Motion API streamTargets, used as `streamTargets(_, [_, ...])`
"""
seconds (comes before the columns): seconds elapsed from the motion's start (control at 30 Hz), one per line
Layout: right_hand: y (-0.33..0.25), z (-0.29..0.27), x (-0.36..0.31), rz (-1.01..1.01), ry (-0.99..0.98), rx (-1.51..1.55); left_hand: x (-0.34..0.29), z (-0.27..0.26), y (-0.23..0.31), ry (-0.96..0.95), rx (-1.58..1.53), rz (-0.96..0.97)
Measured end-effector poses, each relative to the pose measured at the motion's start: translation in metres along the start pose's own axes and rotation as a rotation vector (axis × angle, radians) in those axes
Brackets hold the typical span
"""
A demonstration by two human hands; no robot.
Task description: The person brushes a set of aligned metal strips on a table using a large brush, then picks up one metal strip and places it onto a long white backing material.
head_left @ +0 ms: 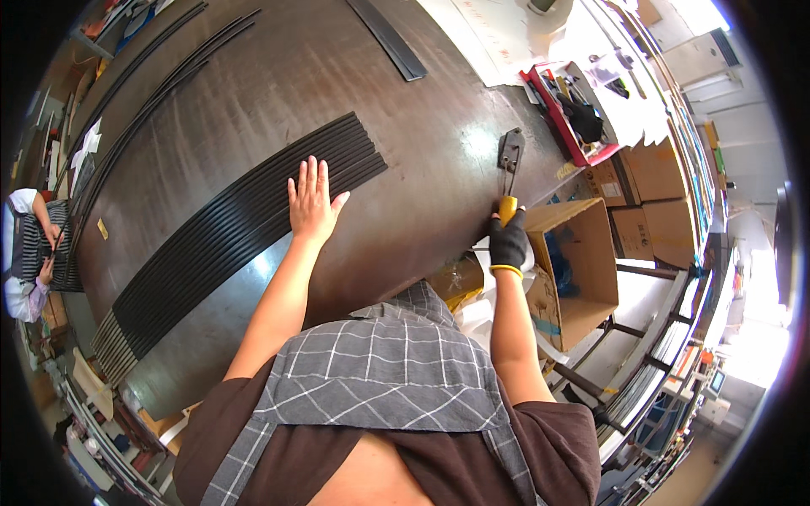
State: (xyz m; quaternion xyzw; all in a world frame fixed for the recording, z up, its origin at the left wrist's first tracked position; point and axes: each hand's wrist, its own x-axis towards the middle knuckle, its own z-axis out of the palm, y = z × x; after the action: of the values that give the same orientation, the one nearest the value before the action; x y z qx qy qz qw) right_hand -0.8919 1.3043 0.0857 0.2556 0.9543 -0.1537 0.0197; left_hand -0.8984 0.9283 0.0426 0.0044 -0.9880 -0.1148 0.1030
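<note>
Side by side on the dark table (396,219) lies a row of long black strips (211,223), their far ends uneven. My bare left hand (312,202) rests flat on the strips near those far ends, fingers stretched out. A black fingerless glove with a yellow cuff covers my right hand (509,240). That hand is closed on the yellow handles of a cutter (510,160), whose dark metal head points away from me over the table's right side. The lower part of the handles is hidden in my palm.
An open cardboard box (582,312) stands by the table's right edge. Beyond it sits a red tray of tools (553,114). A wide black strip (390,42) lies at the far side, and thin black strips (152,93) at the left. Another person (38,244) works at far left.
</note>
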Motion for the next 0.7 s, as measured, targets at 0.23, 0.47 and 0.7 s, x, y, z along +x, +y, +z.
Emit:
streamTargets(0.23, [0.053,-0.029,0.092,-0.119,-0.154,-0.078,0.012,-0.009,0.022,-0.125,0.096,-0.012])
streamTargets(0.47, [0.072,-0.049,0.123,-0.274,-0.123,0.03,0.034,-0.025,0.041,-0.135,-0.048,-0.128])
streamTargets(0.7, [-0.035,-0.111,0.276,-0.806,0.18,0.292,0.157,0.002,0.056,-0.101,-0.046,-0.214])
